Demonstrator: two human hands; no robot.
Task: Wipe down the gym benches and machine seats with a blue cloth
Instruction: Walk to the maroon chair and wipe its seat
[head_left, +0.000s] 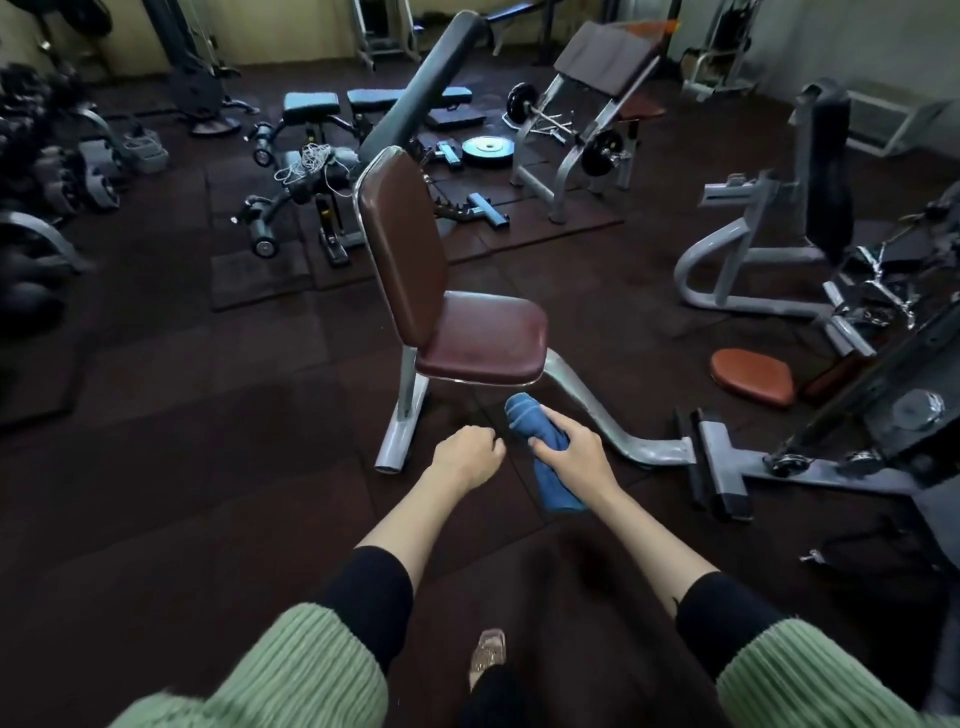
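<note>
**Blue cloth in the right hand, in front of the maroon seat**

The right hand grips a rolled blue cloth. Its fingers are wrapped round the middle of the roll, so one end sticks up past them and the other hangs below the wrist. Just left of them, the left hand is held out with its fingers curled into a fist and holding nothing; the two hands are close but apart.

Just beyond both sets of fingers stands an upright gym bench with a maroon seat pad and a matching backrest that rises to the left of the pad. The cloth's upper end is near the front edge of the seat pad, below it and not touching. The bench's grey steel frame curves down to the dark rubber floor right of the cloth.

Further right of the fingers, an orange-brown pad lies on the floor. Far beyond them are a weight plate and a preacher-curl bench. Green ribbed sleeves cover both upper arms.
</note>
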